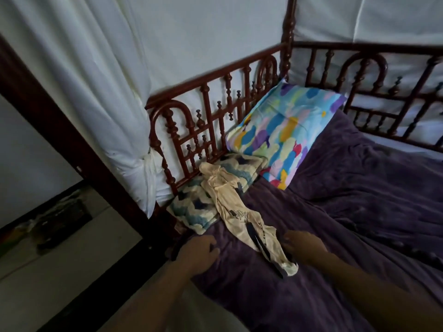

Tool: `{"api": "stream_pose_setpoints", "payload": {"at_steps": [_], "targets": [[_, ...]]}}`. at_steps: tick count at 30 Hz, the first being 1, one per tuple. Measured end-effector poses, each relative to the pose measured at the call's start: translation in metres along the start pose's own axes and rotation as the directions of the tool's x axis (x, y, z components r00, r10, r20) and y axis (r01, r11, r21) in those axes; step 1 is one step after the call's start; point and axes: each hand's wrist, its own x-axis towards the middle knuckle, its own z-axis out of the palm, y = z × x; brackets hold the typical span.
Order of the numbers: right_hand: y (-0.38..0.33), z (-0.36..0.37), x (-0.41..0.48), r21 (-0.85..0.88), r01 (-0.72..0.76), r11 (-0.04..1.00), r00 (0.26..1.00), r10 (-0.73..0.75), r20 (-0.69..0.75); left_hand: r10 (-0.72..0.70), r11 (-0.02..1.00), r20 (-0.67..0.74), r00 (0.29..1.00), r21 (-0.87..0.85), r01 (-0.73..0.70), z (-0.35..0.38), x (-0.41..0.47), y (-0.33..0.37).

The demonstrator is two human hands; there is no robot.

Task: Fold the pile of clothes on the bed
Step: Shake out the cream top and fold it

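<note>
**Bed, near corner: one garment laid out, hands either side**

1. Cream garment [230, 207]. Crumpled into a long, narrow strip with dark trim at the near end. The far end lies on top of the blue-and-white patterned cloth, and the near end lies on the purple bedspread between my two hands. Not folded.
2. Left hand [196, 252]. It rests on the purple bedspread just left of the garment's near end and is clear of the garment. The fingers are loosely curled, and I see nothing in them.
3. Right hand [303, 245]. It is on the bedspread just right of the garment, with the fingertips at the garment's edge. I cannot tell whether they pinch the cloth or only touch it. The two hands are apart, with the garment's end lying between them.
4. Blue-and-white patterned cloth [189, 212]. It lies against the wooden rail under the garment's far end.
5. Multicoloured pillow [282, 130]. It sits in the far corner of the bed, just beside the patterned cloth.
6. Purple bedspread [359, 188]. Rumpled, and covers the bed.
7. Wooden rail [215, 109]. Dark turned spindles run along two sides of the bed.
8. White curtain [96, 92]. It hangs gathered outside the rail on the left.
</note>
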Motion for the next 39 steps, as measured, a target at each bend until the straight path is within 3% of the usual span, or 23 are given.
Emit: {"api": "stream_pose_setpoints", "payload": {"at_steps": [8,12,18,22,26,28,30,34,36,39], "targets": [[0.019,0.095,0.017,0.076,-0.334,0.94,0.935,0.319,0.157,0.098,0.994,0.205,0.974,0.031,-0.106,0.015,0.095,-0.044],[0.021,0.136,0.043,0.131,-0.421,0.898,0.903,0.4,0.157,0.093,0.991,0.333,0.938,0.06,-0.119,0.049,0.127,-0.053],[0.021,0.183,0.095,0.132,-0.564,0.815,0.81,0.516,0.277,0.1,0.983,0.393,0.914,0.102,-0.152,0.084,0.177,-0.049],[0.031,0.149,0.097,0.555,-0.465,0.689,0.865,0.487,0.12,0.18,0.966,0.352,0.919,0.111,-0.232,0.082,0.216,-0.006],[0.045,0.073,0.068,0.661,-0.215,0.719,0.869,0.449,-0.205,0.344,0.922,0.26,0.902,0.089,-0.377,0.072,0.256,0.061],[0.05,0.038,0.045,0.551,-0.096,0.829,0.818,0.381,-0.431,0.428,0.893,0.23,0.874,0.043,-0.448,0.066,0.269,0.097],[0.053,0.009,0.025,0.429,-0.102,0.898,0.725,0.362,-0.586,0.495,0.844,0.316,0.809,0.046,-0.534,0.063,0.275,0.131],[0.055,-0.033,-0.006,0.496,0.013,0.868,0.529,0.415,-0.74,0.522,0.747,0.577,0.628,0.045,-0.663,0.063,0.257,0.183],[0.057,-0.052,-0.015,0.533,0.032,0.846,0.445,0.465,-0.765,0.556,0.753,0.562,0.612,-0.028,-0.658,0.061,0.239,0.198],[0.064,-0.085,-0.023,0.641,-0.073,0.764,0.291,0.631,-0.719,0.665,0.717,0.383,0.641,-0.087,-0.692,0.05,0.218,0.205]]}}
